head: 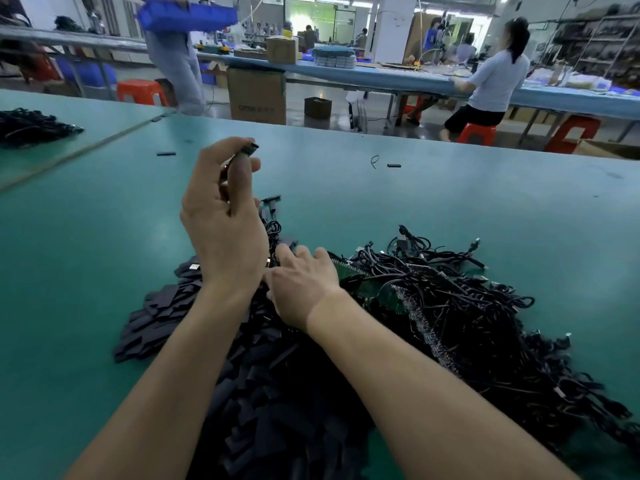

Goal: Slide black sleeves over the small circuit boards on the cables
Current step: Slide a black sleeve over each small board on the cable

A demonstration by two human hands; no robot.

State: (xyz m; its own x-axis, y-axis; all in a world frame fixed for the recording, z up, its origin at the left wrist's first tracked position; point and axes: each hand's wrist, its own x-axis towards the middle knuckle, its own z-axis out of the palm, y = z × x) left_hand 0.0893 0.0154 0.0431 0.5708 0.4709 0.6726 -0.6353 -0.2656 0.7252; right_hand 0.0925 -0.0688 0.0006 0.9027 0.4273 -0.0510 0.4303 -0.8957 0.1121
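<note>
Workshop w/ long benches in bg; green tabletop (415, 188) up front. Head view: left hand (221, 220) raised, fingertips pinching a small black piece (250, 149), sleeve or sleeved board, can't tell which. Right hand (301, 285) down on the cable heap (467, 306), fingers spread; can't tell if it grips anything. Sleeve pile (166, 313) large, just beside the heap. Dark bundle (34, 126) far left, maybe finished pcs. Judging by both heaps, most work left.

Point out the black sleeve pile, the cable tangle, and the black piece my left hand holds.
black sleeve pile (277, 393): head view, heap's middle.
cable tangle (467, 306): head view, its centre.
held black piece (252, 148): head view, exposed tip.
</note>
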